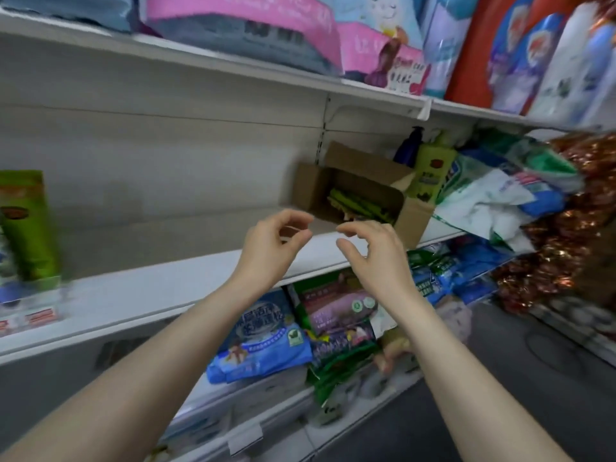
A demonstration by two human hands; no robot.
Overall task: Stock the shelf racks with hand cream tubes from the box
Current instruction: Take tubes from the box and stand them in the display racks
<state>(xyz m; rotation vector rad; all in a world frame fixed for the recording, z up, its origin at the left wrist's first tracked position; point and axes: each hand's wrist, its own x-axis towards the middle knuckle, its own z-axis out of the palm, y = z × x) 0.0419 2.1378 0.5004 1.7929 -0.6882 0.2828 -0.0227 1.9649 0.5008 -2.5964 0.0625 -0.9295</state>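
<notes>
**Desk:** Stockroom aisle, head view. What stands at the left?

**Operator:** Far left, a tall green hand cream tube [28,225] is upright on the long white metal shelf [160,288], blurred at the frame edge. A long run of shelf lies between it and the box.

**Desk:** And the hands?

**Operator:** Mid-frame, I have both raised in front of the shelf lip. The left hand [273,251] is bare of goods, with its fingers loosely curled and thumb and forefinger parted. The right hand [376,258] is just beside it, shaped the same way and holding nothing. The two are near each other but not touching.

**Desk:** Where is the stock?

**Operator:** Just beyond the right hand, the brown cardboard box [413,218] sits on the same shelf with its flaps open and its mouth towards the camera. The green tubes [358,203] lie flat in a stack inside. A light green plastic bottle [433,175] stands against the box's right side.

**Desk:** What is the step, as you judge it?

**Operator:** A reach into the box for the next tubes. To do it well, I would send the right hand in over the low front wall, not through the flaps. I would take the top tubes across their bodies rather than by the caps, so the stack below does not slide. The left hand could steady the near corner of the box, because a tug might drag it off the lip. The tubes should then go upright beside the one at the left, labels forward.
</notes>
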